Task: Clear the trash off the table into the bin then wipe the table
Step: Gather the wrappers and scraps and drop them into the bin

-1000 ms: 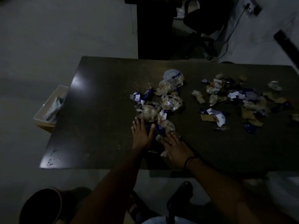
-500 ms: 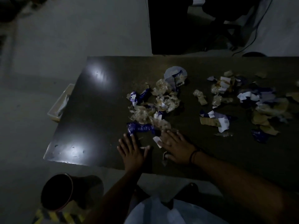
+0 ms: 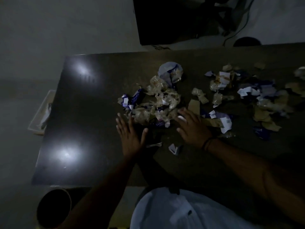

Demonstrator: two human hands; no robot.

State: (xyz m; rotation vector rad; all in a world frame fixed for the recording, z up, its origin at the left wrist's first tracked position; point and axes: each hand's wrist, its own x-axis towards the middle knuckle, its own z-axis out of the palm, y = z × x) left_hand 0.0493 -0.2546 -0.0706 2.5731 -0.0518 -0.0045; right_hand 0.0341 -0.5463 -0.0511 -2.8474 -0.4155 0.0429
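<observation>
A heap of crumpled clear wrappers and blue-white scraps (image 3: 158, 103) lies mid-table on the dark table (image 3: 85, 116). My left hand (image 3: 130, 136) lies flat with straight fingers at the heap's near left edge. My right hand (image 3: 192, 128) is spread flat at the heap's near right edge, fingertips touching the scraps. A second spread of paper and cardboard bits (image 3: 250, 98) covers the right side. Two small scraps (image 3: 175, 148) lie between my wrists. A round dark bin (image 3: 53, 207) stands on the floor below the table's near left corner.
A shallow tray holding a cloth (image 3: 42, 116) sits off the table's left edge. A dark cabinet (image 3: 173, 22) and cables stand beyond the far edge. Light glares off the table's left half.
Both hands have moved forward and apart from the near edge to either side of the heap. The camera has tilted, bringing the bin and my white shirt more into view.
</observation>
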